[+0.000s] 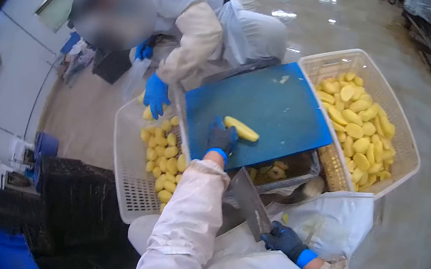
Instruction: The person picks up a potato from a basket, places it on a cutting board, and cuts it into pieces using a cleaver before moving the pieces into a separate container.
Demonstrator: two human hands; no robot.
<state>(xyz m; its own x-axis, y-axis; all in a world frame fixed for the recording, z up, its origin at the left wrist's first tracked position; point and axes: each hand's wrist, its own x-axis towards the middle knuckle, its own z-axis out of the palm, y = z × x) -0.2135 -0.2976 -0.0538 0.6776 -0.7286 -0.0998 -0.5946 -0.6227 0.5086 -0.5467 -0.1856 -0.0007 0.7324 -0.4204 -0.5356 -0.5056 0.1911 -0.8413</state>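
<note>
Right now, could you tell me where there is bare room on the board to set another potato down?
The blue cutting board is bare across its far and right parts, up to the right basket. Its near left is crowded: the left hand holds a peeled potato there. Both baskets hold potatoes, and the right hand grips a cleaver.

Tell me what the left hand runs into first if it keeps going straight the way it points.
The left hand rests on the blue cutting board, fingers pointing away from the person. The peeled potato piece lies beside its fingertips, so that likely comes first; beyond it is bare board. Depth is hard to judge.
</note>
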